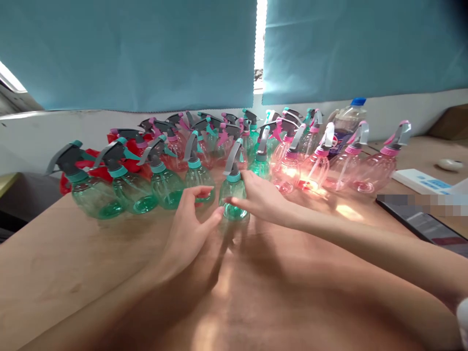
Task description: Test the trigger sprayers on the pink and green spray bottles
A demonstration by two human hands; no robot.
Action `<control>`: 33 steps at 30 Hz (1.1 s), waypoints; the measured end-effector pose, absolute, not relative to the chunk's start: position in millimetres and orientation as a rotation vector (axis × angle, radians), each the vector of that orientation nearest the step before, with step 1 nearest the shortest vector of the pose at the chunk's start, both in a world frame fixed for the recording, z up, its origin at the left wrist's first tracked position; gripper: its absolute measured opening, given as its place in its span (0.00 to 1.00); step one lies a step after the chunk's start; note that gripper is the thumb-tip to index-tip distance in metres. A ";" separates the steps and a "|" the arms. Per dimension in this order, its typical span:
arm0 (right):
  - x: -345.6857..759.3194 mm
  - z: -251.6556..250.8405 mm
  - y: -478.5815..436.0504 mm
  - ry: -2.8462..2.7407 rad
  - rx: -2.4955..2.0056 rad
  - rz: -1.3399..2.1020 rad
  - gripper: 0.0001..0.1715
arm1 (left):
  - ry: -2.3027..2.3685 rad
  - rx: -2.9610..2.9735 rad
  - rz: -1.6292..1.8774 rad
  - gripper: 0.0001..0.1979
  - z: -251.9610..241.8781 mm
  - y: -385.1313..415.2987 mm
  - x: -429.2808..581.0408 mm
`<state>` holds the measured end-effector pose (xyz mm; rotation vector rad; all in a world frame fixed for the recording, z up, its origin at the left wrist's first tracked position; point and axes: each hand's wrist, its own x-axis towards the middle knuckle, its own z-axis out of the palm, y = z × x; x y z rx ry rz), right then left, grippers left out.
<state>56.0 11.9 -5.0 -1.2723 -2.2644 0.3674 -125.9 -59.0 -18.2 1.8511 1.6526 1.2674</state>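
Observation:
A clear green spray bottle with a grey and teal trigger head stands upright on the wooden table, in front of the rows. My right hand grips it from the right, thumb across its front and fingers behind. To its left, my left hand has its thumb and fingers spread, the thumb tip close to the bottle; whether it touches, I cannot tell. Several more green spray bottles stand to the left. On the right are several pink spray bottles, with others in both colours behind.
A large bottle with a blue cap stands behind the pink ones. A phone, a white box and a white mouse-like object lie at the right. Red plastic shows behind the green bottles. Blue blinds hang at the back.

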 end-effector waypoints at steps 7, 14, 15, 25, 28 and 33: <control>88.3 -10.0 -41.3 -2.342 -1.155 0.451 0.31 | 1.383 1.908 1.251 0.32 -0.3 -52.7 -85.3; 108.7 -13.9 -64.7 -2.351 -0.914 0.398 0.33 | 1.214 1.933 1.215 0.15 10.2 -60.9 -46.1; 111.3 -12.9 -66.5 -2.353 -0.901 0.404 0.33 | 1.200 1.936 1.213 0.14 10.2 -62.1 -43.3; 168.5 -31.2 -52.4 -2.457 -0.895 0.535 0.40 | 1.088 1.971 1.185 0.11 7.8 -57.8 -33.9; 194.4 -50.2 -37.9 -2.474 -0.976 0.565 0.35 | 1.144 1.983 1.160 0.10 8.7 -50.6 -31.8; 221.0 -71.9 -20.1 -2.474 -1.033 0.597 0.30 | 1.190 1.984 1.172 0.05 10.1 -36.2 -28.0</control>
